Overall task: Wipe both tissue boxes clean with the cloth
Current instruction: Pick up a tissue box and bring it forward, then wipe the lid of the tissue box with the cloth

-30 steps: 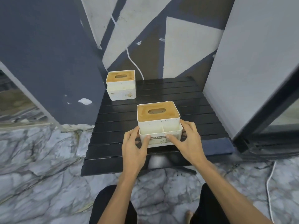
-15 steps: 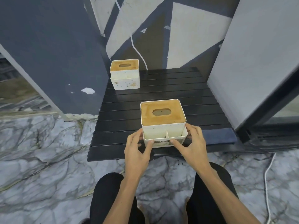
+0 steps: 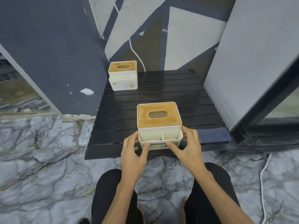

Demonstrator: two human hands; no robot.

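Both my hands frame the near tissue box (image 3: pixel 159 125) at the centre of the frame, on the front edge of a black slatted table (image 3: pixel 161 97). My left hand (image 3: pixel 134 152) cups the box's left lower corner, thumb pressed to the labelled front; my right hand (image 3: pixel 190 147) does the same on the right, fingers spread and curled round the side. The far tissue box (image 3: pixel 123 75), stained on its front, stands at the table's back left corner, above centre. A dark blue cloth (image 3: pixel 213 135) lies folded just right of my right hand.
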